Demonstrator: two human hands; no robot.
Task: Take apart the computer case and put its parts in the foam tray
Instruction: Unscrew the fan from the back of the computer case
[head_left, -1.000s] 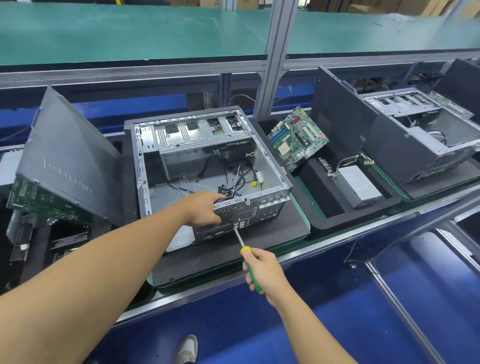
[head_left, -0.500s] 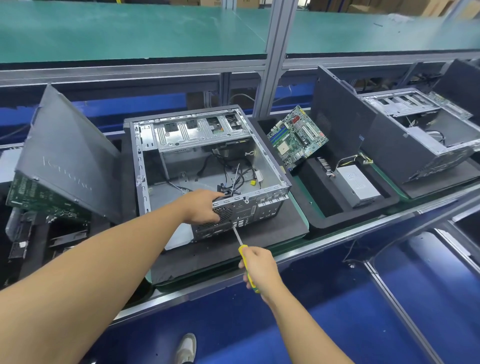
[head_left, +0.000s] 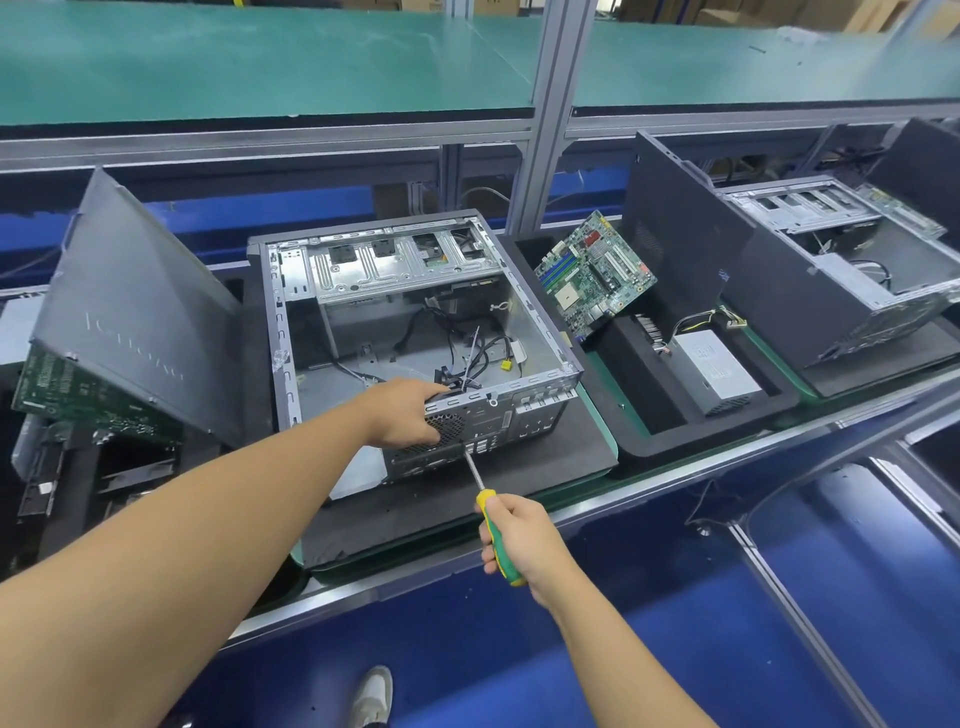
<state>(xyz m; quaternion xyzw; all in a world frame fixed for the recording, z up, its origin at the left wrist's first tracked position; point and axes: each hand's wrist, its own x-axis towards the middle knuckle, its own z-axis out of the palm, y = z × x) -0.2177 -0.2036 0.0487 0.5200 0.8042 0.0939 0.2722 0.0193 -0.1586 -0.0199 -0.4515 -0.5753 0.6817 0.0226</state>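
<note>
Computer case (head_left: 363, 332): lies on its side, open face up, on a dark foam pad (head_left: 467, 509) at the middle of the bench, with its rear panel toward the person.
Inside the case: a metal drive cage (head_left: 405, 260) runs along the far side. Loose black cables (head_left: 478, 358) with a yellow connector lie near the right wall.
Left hand (head_left: 402, 413): clasps the upper edge of the rear panel at the fan grille (head_left: 448, 427), with the fingers curled over the rim into the case.
Right hand (head_left: 519, 540): wrapped round the green-and-yellow handle of a screwdriver (head_left: 487, 506), in front of and below the case.
Screwdriver shaft: slants up and to the left. Its tip meets the rear panel just below the fan grille, close to the left hand. The screw is too small to make out.
Foam tray (head_left: 675, 441): black, on the same bench just right of the case's pad.
Motherboard (head_left: 592, 273): green, leans tilted at the tray's far left corner.
Power supply (head_left: 719, 371): grey box lying flat in the tray's right compartment, its coloured wires trailing toward the far side.
Side panel (head_left: 135, 322): dark grey with faint lettering, leans tilted left of the case. A green circuit board (head_left: 78, 395) shows below its lower edge.
Second case (head_left: 831, 270): open, farther right, with a dark panel propped between it and the tray.
Shoe (head_left: 371, 693): light-coloured, on the blue floor at the bottom edge.
</note>
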